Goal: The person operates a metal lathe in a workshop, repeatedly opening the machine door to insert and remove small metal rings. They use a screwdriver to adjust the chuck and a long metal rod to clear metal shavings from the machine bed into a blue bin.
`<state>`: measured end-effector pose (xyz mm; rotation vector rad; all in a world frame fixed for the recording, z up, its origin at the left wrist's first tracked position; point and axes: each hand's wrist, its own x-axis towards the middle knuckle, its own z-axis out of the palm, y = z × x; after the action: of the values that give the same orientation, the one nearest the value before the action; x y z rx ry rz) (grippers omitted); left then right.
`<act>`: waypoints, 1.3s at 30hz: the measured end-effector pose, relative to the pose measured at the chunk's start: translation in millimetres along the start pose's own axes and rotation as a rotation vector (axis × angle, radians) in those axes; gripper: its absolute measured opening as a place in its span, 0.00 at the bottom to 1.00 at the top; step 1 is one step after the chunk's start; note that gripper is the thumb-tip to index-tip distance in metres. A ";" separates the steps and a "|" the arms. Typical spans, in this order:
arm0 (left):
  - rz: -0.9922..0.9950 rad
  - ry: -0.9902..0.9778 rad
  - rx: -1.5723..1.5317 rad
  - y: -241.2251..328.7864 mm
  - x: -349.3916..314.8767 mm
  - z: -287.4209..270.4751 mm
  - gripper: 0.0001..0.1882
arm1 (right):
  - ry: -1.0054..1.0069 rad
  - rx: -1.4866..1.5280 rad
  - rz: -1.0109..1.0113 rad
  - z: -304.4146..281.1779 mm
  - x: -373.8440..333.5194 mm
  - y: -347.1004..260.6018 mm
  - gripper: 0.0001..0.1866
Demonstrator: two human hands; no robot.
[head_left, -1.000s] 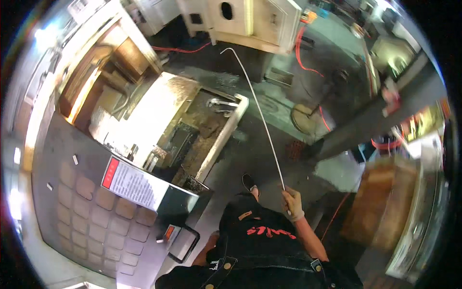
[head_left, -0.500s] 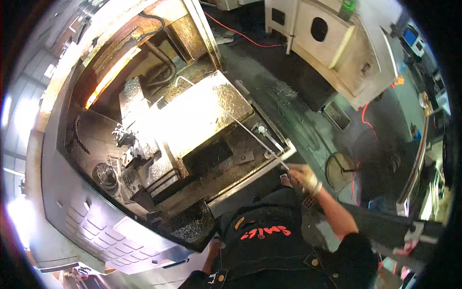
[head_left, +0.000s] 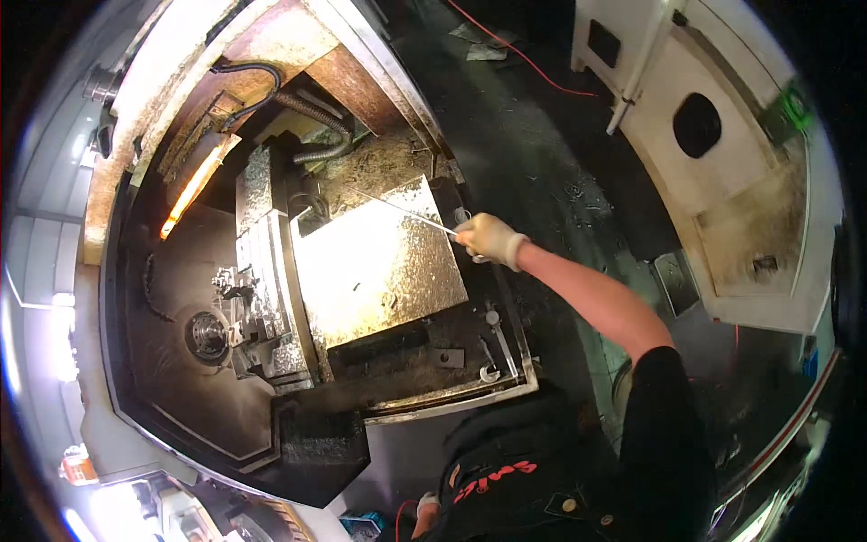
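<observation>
My right hand (head_left: pixel 490 241), in a light work glove, is closed around the near end of a thin hooked metal rod (head_left: pixel 411 214). The rod reaches left over the far edge of a bright, chip-strewn metal cover (head_left: pixel 388 262) inside an open lathe. Its hooked tip is hard to make out now against the dirty back of the bay. Low in the picture, my left hand (head_left: pixel 427 504) hangs beside my body, gloved and mostly hidden, so its fingers do not show clearly.
Left of the cover are the tool turret (head_left: pixel 244 289) and the round chuck (head_left: pixel 208 336). A caliper-like tool (head_left: pixel 499 339) lies on the front right ledge. A dark chip tray (head_left: pixel 321 443) juts out in front. Another machine's pale housing (head_left: pixel 750 199) stands at right.
My right hand has moved forward, from near my body to beside the cover, carrying the rod toward the back of the bay. The view has shifted, and my left glove now shows below.
</observation>
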<state>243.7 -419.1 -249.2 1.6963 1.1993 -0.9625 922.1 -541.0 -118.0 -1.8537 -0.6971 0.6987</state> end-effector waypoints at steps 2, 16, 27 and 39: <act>-0.026 -0.003 -0.021 12.8 -14.2 21.5 0.13 | -0.027 -0.091 -0.106 13.4 59.8 31.2 0.09; -0.062 -0.021 -0.074 108.5 14.2 42.3 0.15 | -0.281 -0.036 0.299 6.0 235.6 2.5 0.15; -0.083 -0.056 -0.074 128.5 15.9 44.0 0.16 | -0.482 -1.489 -0.732 -89.3 237.1 20.6 0.05; -0.072 -0.070 -0.055 128.9 17.1 46.3 0.17 | -0.198 -0.302 0.367 -241.0 39.0 -9.3 0.15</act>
<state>366.1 -482.5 -256.9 1.5728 1.2376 -1.0146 1122.3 -653.0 -33.8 -2.2418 -0.6180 1.0725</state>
